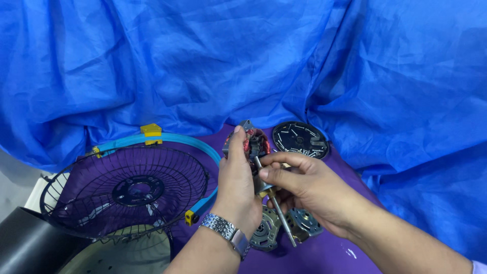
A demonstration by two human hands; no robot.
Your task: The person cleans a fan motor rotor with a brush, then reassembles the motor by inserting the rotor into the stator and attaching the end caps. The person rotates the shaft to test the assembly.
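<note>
Holding a fan motor stator in the left hand while the right hand pinches its steel shaft.

Both sets of fingers are clamped, above the bench's purple cover. Best keep the shaft in line with the bore and not skew it. Two motor end caps lie beneath; a screw-filled round plate behind; a wire fan guard at left.

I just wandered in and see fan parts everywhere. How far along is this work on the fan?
Done, by the look of it: the wire fan guard is off and the metal motor end covers lie loose on the purple cloth. In hand: the left hand grips the copper-wound motor core while the right hand holds its steel shaft. Left: the loose parts are unassembled; I can't tell more.
</note>
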